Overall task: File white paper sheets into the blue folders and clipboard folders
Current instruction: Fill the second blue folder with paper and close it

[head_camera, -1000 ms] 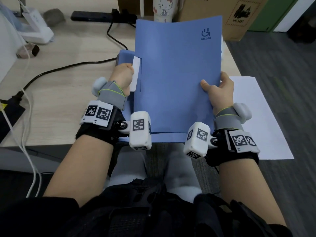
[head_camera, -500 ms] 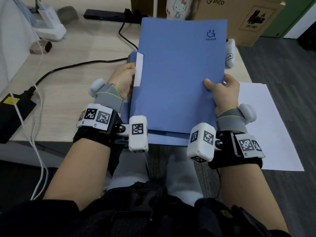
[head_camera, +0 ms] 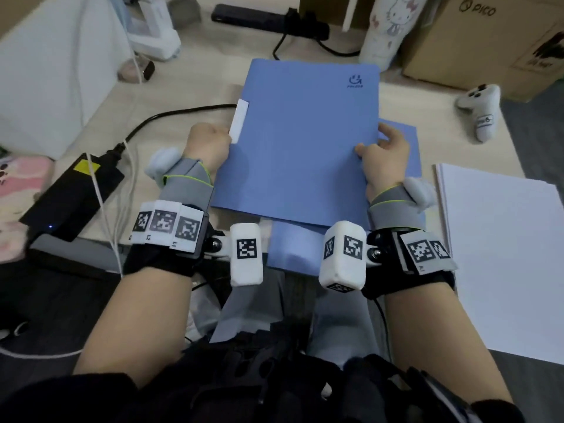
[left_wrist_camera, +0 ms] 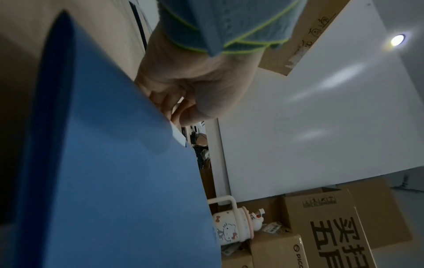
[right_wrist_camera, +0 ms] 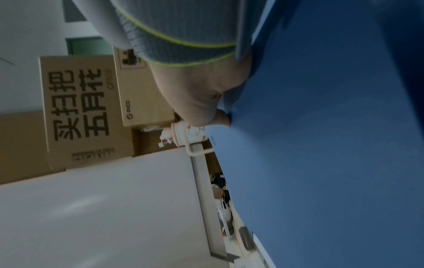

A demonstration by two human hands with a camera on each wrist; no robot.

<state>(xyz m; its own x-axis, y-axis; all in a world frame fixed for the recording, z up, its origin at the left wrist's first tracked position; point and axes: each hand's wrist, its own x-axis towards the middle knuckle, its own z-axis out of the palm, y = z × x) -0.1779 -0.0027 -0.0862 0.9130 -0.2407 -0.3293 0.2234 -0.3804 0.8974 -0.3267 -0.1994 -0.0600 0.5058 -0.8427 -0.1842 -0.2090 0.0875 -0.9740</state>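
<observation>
A closed blue folder (head_camera: 302, 141) with a white spine label (head_camera: 239, 119) is held over the desk, above a second blue folder (head_camera: 293, 248) that lies beneath it. My left hand (head_camera: 207, 145) grips the top folder's left edge by the label, fingers curled under it (left_wrist_camera: 165, 103). My right hand (head_camera: 384, 154) pinches the right edge, thumb on top of the cover (right_wrist_camera: 220, 117). A stack of white paper sheets (head_camera: 503, 254) lies at the right, apart from both hands.
A black power brick (head_camera: 73, 199) with cables lies left on the wooden desk (head_camera: 189, 87). A white controller (head_camera: 482, 111), a cartoon-cat bottle (head_camera: 390, 29) and cardboard boxes (head_camera: 488, 41) stand behind. A power strip (head_camera: 265, 19) lies at the back.
The folder, tilted upright a second ago, has come down flatter and closer to the desk. Both hands kept their hold on its edges. The view has shifted, showing more of the paper stack.
</observation>
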